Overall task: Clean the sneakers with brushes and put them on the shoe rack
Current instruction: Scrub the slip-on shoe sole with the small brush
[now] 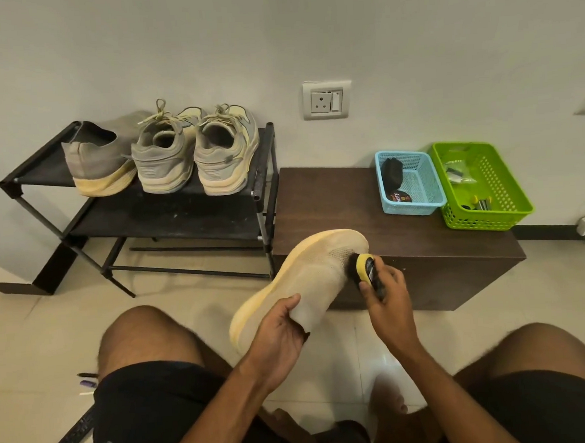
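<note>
round tin (398,197) in the blue basket (417,207) reads "herry".

A black shoe rack (167,212) stands against the wall on the pale tiled floor (34,339). Its top shelf carries three sneakers, heels outward: a grey slip-on (99,161) at the left and a laced pair (194,152) beside it. Just right of the rack sits a low dark wooden bench (335,212), bearing a blue basket (410,183) and a green basket (480,182), side by side.
</note>
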